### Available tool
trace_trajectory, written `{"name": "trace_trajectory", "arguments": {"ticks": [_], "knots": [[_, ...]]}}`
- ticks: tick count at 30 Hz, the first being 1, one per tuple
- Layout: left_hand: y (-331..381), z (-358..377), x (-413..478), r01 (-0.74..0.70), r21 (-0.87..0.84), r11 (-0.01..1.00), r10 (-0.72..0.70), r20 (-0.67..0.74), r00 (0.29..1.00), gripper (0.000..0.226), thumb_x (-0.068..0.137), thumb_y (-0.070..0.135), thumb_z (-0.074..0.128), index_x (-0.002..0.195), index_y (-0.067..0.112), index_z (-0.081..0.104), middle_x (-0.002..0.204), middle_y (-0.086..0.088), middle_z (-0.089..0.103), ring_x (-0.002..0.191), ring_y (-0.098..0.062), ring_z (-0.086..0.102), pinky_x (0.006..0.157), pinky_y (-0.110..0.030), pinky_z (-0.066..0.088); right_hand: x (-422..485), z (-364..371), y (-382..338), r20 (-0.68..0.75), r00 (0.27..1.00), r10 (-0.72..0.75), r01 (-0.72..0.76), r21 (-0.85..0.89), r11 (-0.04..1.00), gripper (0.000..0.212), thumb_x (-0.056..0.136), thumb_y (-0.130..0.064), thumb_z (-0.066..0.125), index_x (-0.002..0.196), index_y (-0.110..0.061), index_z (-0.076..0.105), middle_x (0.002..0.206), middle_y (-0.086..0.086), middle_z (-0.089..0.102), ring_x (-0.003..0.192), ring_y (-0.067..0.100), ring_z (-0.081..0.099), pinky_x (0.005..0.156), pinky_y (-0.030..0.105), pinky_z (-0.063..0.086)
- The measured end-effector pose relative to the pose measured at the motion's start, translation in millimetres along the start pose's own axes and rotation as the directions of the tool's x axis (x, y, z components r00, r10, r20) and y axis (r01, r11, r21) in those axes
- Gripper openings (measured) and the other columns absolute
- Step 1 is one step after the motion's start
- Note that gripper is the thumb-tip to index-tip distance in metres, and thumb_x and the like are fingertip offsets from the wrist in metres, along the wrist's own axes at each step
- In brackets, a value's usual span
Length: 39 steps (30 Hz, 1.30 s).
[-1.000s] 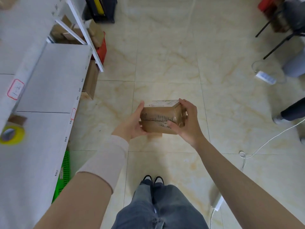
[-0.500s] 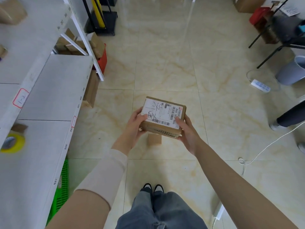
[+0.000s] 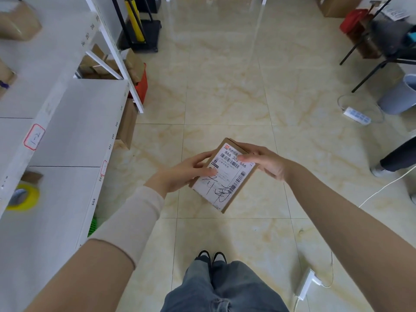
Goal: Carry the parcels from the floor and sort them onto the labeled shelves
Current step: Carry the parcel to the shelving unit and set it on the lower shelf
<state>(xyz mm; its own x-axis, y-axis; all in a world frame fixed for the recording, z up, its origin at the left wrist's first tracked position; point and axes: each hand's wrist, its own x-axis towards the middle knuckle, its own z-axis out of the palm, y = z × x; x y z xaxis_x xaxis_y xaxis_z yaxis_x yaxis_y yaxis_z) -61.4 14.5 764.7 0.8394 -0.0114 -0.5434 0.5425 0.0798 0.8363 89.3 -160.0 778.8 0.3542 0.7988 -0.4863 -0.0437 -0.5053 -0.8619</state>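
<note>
Both hands hold one small cardboard parcel [image 3: 222, 176] in the air above the tiled floor [image 3: 225, 86], in front of the person's legs. Its white shipping label [image 3: 221, 179] faces up, with barcodes and black handwriting on it, and the box is turned at a slant. On the left stand white shelves [image 3: 74, 131], well apart from the parcel, with a red-edged tag [image 3: 34, 136] on the front rail. A roll of yellow tape [image 3: 22, 197] lies on the near shelf, and brown boxes [image 3: 19, 21] sit farther back. The left hand [image 3: 182, 172] grips the parcel's left edge, thumb on the label. The right hand [image 3: 264, 161] clasps the far right corner, fingers lying across the top.
</note>
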Motion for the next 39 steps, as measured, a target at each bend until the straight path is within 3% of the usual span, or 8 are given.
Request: {"name": "trace_trajectory", "arguments": {"ticks": [4, 6, 8, 13, 19, 25, 37, 39], "knots": [[-3.9, 14.1, 11.0, -0.121, -0.119, 0.985, 0.092, -0.224, 0.97, 0.069, 0.079, 0.029, 0.067, 0.14, 0.04, 0.038, 0.126, -0.003, 0.065, 0.109, -0.023, 0.066, 0.091, -0.045, 0.053, -4.9, 16.2, -3.3, -0.444, 0.893, -0.08, 0.207, 0.245, 0.947, 0.061, 0.089, -0.027, 0.056, 0.145, -0.031, 0.031, 0.151, 0.002, 0.037, 0.124, 0.013, 0.043, 0.1, 0.033, 0.039], [-3.8, 26.2, 16.9, -0.196, -0.248, 0.949, 0.101, -0.347, 0.932, 0.065, 0.083, 0.029, 0.065, 0.141, 0.038, 0.038, 0.126, -0.001, 0.066, 0.109, -0.021, 0.066, 0.092, -0.045, 0.053, -5.1, 31.2, 3.4, -0.54, 0.84, -0.058, 0.271, 0.324, 0.907, 0.063, 0.089, -0.033, 0.056, 0.145, -0.038, 0.028, 0.156, -0.005, 0.028, 0.136, 0.014, 0.035, 0.109, 0.041, 0.035], [-3.2, 38.9, 21.4, -0.253, -0.36, 0.898, 0.082, -0.427, 0.9, 0.064, 0.081, 0.034, 0.065, 0.14, 0.037, 0.039, 0.121, 0.003, 0.069, 0.108, -0.02, 0.067, 0.092, -0.046, 0.053, -5.6, 47.3, 11.4, -0.528, 0.847, -0.058, 0.28, 0.351, 0.894, 0.065, 0.083, -0.041, 0.057, 0.143, -0.043, 0.03, 0.155, -0.011, 0.029, 0.14, 0.015, 0.033, 0.112, 0.046, 0.033], [2.7, 60.7, 21.1, -0.322, -0.512, 0.797, 0.023, -0.506, 0.862, 0.051, 0.089, 0.038, 0.054, 0.139, 0.034, 0.043, 0.126, 0.003, 0.066, 0.111, -0.018, 0.066, 0.062, -0.02, 0.056, -9.2, 62.2, 10.8, -0.558, 0.823, -0.11, 0.378, 0.391, 0.839, 0.055, 0.093, -0.02, 0.051, 0.144, -0.029, 0.034, 0.144, -0.007, 0.047, 0.132, 0.012, 0.045, 0.099, 0.024, 0.044], [6.0, 73.9, 21.8, -0.438, -0.503, 0.745, 0.097, -0.568, 0.817, 0.049, 0.095, 0.027, 0.047, 0.143, 0.028, 0.038, 0.139, 0.002, 0.056, 0.121, -0.013, 0.058, 0.092, -0.024, 0.052, -10.0, 72.4, 8.4, -0.649, 0.76, -0.037, 0.414, 0.439, 0.797, 0.046, 0.098, -0.029, 0.039, 0.144, -0.026, 0.036, 0.144, -0.004, 0.049, 0.13, 0.012, 0.048, 0.101, 0.024, 0.044], [9.7, 76.6, 24.0, -0.466, -0.486, 0.739, 0.143, -0.563, 0.814, 0.048, 0.096, 0.022, 0.044, 0.143, 0.026, 0.037, 0.139, 0.003, 0.054, 0.105, -0.001, 0.059, 0.068, -0.009, 0.053, -7.7, 74.0, 15.2, -0.631, 0.776, -0.004, 0.391, 0.477, 0.787, 0.052, 0.096, -0.046, 0.029, 0.146, -0.03, 0.033, 0.146, -0.003, 0.048, 0.133, 0.014, 0.045, 0.113, 0.04, 0.033], [21.6, 89.8, 62.3, -0.432, -0.507, 0.746, 0.153, -0.501, 0.852, 0.049, 0.095, 0.027, 0.045, 0.143, 0.031, 0.036, 0.145, 0.006, 0.047, 0.121, -0.008, 0.052, 0.073, -0.008, 0.05, -1.4, 40.2, 34.9, -0.66, 0.751, 0.021, 0.412, 0.493, 0.767, 0.056, 0.091, -0.054, 0.029, 0.144, -0.037, 0.032, 0.148, -0.009, 0.044, 0.137, 0.01, 0.039, 0.118, 0.044, 0.022], [27.2, 97.0, 78.0, -0.417, -0.502, 0.757, 0.149, -0.489, 0.859, 0.049, 0.094, 0.028, 0.046, 0.143, 0.032, 0.036, 0.146, 0.007, 0.047, 0.125, -0.008, 0.05, 0.087, -0.014, 0.047, -1.9, 24.5, 40.5, -0.675, 0.736, 0.053, 0.408, 0.504, 0.761, 0.055, 0.091, -0.054, 0.03, 0.143, -0.038, 0.033, 0.147, -0.01, 0.045, 0.136, 0.01, 0.04, 0.118, 0.044, 0.022]]}}
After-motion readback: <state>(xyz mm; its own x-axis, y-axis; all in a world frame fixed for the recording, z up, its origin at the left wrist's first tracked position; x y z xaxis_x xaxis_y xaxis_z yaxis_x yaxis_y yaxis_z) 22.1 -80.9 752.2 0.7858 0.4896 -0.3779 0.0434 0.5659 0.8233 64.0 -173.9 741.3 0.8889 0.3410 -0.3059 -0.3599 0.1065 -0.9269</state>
